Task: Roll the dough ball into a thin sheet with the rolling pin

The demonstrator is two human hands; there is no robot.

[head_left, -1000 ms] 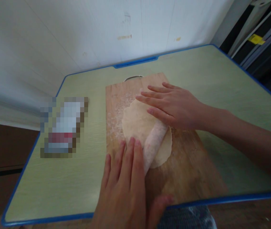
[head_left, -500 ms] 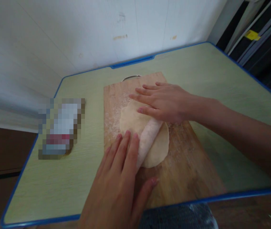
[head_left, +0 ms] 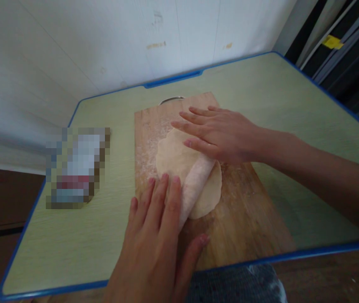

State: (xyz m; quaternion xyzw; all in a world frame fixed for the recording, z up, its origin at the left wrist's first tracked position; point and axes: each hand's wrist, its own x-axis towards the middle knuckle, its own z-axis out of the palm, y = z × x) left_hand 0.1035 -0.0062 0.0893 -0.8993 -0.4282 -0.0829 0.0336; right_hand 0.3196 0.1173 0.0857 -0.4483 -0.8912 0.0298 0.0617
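Observation:
A flour-dusted rolling pin point(head_left: 197, 182) lies slantwise across a flat round sheet of dough point(head_left: 175, 155). Under the dough is a wooden cutting board point(head_left: 239, 227), with flour scattered on its left side. My left hand point(head_left: 154, 231) rests over the pin's near end, fingers stretched forward and thumb out to the side. Over the far end lies my right hand point(head_left: 217, 132), palm down, its fingers spread and pointing left. Both ends of the pin are hidden under the hands.
The board stands on a pale green table point(head_left: 103, 244) with a blue edge. A pixelated object point(head_left: 80, 166) lies left of the board. A metal handle point(head_left: 171, 99) shows at the board's far edge. Behind the table rises a white wall point(head_left: 119, 38).
The view has shifted slightly, so the table and board appear a little further left and up. My left fingers are somewhat more spread. Both hands stay on the rolling pin.

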